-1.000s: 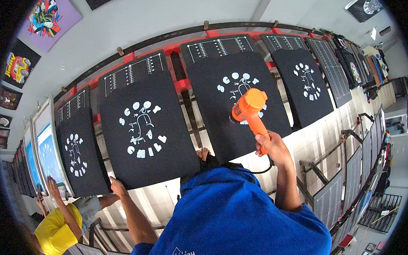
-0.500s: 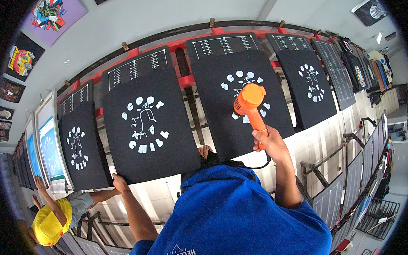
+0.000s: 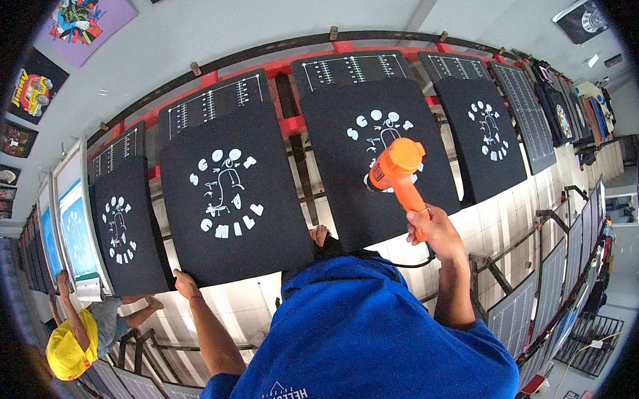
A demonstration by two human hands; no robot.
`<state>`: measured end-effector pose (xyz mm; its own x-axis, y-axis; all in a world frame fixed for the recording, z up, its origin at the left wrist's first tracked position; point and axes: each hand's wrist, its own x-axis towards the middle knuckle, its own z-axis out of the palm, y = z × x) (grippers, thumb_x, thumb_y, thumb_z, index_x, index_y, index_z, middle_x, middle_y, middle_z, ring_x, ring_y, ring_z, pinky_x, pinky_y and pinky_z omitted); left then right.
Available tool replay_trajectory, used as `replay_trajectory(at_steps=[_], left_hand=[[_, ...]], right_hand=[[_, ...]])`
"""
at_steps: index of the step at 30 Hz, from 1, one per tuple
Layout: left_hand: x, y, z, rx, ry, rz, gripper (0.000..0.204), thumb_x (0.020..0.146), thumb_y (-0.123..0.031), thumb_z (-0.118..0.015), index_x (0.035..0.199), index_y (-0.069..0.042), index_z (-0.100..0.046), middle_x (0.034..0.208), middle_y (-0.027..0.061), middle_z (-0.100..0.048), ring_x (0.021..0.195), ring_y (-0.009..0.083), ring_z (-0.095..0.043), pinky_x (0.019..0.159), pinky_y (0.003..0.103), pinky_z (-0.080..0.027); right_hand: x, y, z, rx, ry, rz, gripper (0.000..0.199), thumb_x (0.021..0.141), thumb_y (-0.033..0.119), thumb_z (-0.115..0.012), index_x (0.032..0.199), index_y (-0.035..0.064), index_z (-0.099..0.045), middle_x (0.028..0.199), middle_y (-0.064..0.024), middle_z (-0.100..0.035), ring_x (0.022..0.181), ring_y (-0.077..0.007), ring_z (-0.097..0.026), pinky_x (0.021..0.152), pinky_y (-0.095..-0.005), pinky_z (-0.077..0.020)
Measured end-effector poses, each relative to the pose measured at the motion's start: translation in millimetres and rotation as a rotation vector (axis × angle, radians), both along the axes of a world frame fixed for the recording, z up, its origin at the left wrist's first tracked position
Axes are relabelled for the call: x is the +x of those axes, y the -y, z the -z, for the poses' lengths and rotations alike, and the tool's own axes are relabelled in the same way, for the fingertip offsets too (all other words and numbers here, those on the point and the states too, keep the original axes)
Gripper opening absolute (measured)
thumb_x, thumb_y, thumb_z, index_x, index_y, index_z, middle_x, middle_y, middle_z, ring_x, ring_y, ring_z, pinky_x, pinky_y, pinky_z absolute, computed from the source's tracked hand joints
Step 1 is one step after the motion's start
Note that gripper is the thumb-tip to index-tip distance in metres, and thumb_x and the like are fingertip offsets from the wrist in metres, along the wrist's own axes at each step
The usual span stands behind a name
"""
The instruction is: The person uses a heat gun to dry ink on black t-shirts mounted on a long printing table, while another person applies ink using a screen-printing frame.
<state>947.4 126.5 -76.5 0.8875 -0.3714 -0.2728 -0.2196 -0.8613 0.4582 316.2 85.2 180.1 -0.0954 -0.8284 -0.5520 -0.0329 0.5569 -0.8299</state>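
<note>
My right hand (image 3: 437,234) is wrapped round the handle of an orange heat gun (image 3: 401,170). The gun is over the white print of a black T-shirt (image 3: 333,199) spread on a board, hiding part of the design. A dark cord trails from its handle toward my waist. At the near left corner of the neighbouring black T-shirt (image 3: 234,262), my left hand (image 3: 186,283) is closed on the edge. That shirt's white lettering and line drawing show in full.
More printed black shirts lie on boards at left (image 3: 144,227) and right (image 3: 479,137). A framed screen (image 3: 77,222) stands at far left, beside a co-worker in a yellow top (image 3: 75,345). Behind runs a red and black rail (image 3: 292,126); another rack of boards (image 3: 513,305) is at right.
The heat gun and my right hand have shifted slightly right and nearer to me. My left hand stays at the shirt's corner. The co-worker has moved a little to the left.
</note>
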Motion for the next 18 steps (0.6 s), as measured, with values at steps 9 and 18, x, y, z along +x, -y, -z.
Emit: replay_trajectory(at_steps=[9,18], left_hand=[[-5,2,-8,0.014,-0.026,-0.1,0.073,0.094,-0.056,-0.031,0.11,0.007,-0.062,0.112,0.0274,-0.061,0.105,0.0414,-0.057,0.092,0.045,-0.041],[9,-2,3,-0.058,-0.053,-0.146,0.078,0.09,-0.055,-0.034,0.108,0.016,-0.059,0.11,0.028,-0.062,0.103,0.0388,-0.058,0.094,0.041,-0.04]], right_hand=[[-15,-21,-13,0.046,-0.056,0.144,0.031,0.089,0.031,-0.063,0.095,0.0015,-0.055,0.068,-0.002,-0.056,0.059,-0.0128,-0.06,0.053,-0.0255,-0.0481],[-10,11,9,-0.062,-0.072,0.189,0.034,0.089,0.036,-0.061,0.094,0.0024,-0.056,0.068,-0.0011,-0.055,0.057,-0.0121,-0.058,0.053,-0.0246,-0.0474]])
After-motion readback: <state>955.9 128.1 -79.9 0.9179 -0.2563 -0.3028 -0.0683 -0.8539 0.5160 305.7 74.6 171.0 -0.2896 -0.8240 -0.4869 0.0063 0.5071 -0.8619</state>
